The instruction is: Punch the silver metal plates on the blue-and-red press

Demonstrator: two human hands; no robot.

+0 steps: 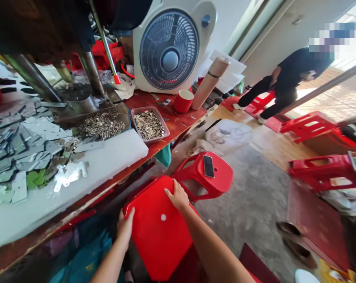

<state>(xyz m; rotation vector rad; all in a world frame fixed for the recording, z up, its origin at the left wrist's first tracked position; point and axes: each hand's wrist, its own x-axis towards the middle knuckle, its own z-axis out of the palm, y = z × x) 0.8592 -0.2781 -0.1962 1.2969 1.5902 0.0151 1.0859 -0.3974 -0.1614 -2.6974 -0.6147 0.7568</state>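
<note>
A bright red flat-topped piece, like a stool seat (158,239), with a pale round spot lies below the workbench edge. On its left edge is my left hand (125,224), the thumb over the top and the other fingers mostly hidden behind the side. My right hand (178,195) grips the far right edge, fingers bent over it and thumb on top. Just beyond my right hand stands a smaller red stool (221,177) with a dark phone (208,166) on its seat.
The bench at left bears metal plates (15,145), a tub of small parts (149,124), a red cup (183,101) and a fan (169,51) beneath a machine. A person in dark clothes (292,70) is at the upper right. Red stools (319,169) line the right side.
</note>
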